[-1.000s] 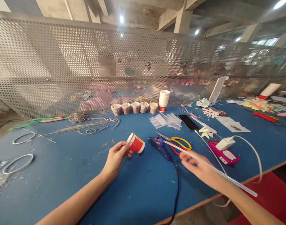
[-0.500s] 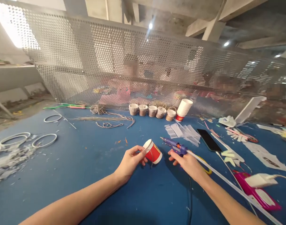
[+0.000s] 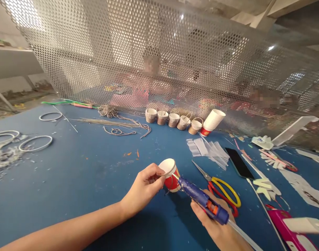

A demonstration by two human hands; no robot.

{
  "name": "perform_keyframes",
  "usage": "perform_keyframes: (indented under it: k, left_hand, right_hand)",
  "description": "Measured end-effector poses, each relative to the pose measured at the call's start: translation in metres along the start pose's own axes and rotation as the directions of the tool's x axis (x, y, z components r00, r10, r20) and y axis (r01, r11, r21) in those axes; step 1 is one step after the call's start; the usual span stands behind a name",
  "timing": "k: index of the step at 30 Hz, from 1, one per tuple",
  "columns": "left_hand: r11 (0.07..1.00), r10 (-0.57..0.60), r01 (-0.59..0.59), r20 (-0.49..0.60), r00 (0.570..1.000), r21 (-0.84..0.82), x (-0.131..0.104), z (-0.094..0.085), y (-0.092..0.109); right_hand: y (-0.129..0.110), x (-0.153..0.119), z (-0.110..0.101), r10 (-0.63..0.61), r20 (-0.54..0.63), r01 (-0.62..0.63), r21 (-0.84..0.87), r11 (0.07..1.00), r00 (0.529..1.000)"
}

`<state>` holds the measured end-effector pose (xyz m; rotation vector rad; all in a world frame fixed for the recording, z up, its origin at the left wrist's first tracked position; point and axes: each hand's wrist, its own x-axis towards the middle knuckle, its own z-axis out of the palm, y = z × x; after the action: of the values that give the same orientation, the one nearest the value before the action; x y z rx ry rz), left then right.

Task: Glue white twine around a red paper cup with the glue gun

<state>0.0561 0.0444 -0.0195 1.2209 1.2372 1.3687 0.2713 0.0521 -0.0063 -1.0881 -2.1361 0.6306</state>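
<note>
Between its thumb and fingers, my left hand (image 3: 146, 186) pinches the rim of a red and white paper cup (image 3: 172, 181), whose mouth tilts up and to the left. A thin cord lies along the rim and hangs at the cup's side. My right hand (image 3: 214, 216) is wrapped round a blue glue gun (image 3: 198, 195) with a clear glue stick in its back end. The gun's metal tip is at the cup's rim, close to my left fingertips; whether it touches cannot be told.
Scissors (image 3: 214, 181) lie right of the cup, near white paper strips (image 3: 209, 150) and a phone (image 3: 239, 162). Several cord-trimmed cups (image 3: 173, 120) and stacked cups (image 3: 214, 120) stand before a perforated metal screen (image 3: 96, 62). Cord (image 3: 120, 122) and white rings (image 3: 36, 143) lie leftward.
The glue gun has swung toward the cup, its tip now at the rim. The cup's mouth has turned more toward the camera. The scissors have come into fuller view, and the camera has tilted.
</note>
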Motion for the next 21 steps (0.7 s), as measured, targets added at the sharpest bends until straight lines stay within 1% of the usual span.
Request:
perform_keyframes:
  k: [3,8,10,16,21]
  left_hand:
    - [0.999,0.04,-0.04,0.01,0.999,0.032,-0.001,0.001,-0.001]
    - [0.993,0.059,-0.06,0.015,0.998,0.099,-0.002,0.002,-0.001]
    - [0.991,0.069,-0.07,0.02,0.997,0.11,-0.002,0.002,-0.001]
    - [0.989,0.071,-0.074,0.027,0.997,0.125,-0.004,0.0,-0.001]
    - [0.994,0.065,-0.068,0.033,0.997,0.087,-0.004,0.0,0.001]
  right_hand:
    - [-0.002,0.001,-0.002,-0.042,0.016,0.042,-0.015,0.999,0.999]
    - [-0.005,-0.002,0.002,-0.177,-0.094,0.166,-0.107,0.98,0.98]
    - [-0.005,-0.004,0.006,-0.204,-0.116,0.188,-0.134,0.973,0.972]
    - [-0.004,-0.005,0.01,-0.232,-0.168,0.19,-0.23,0.954,0.958]
    - [-0.01,-0.006,0.008,-0.203,-0.11,0.177,-0.205,0.963,0.973]
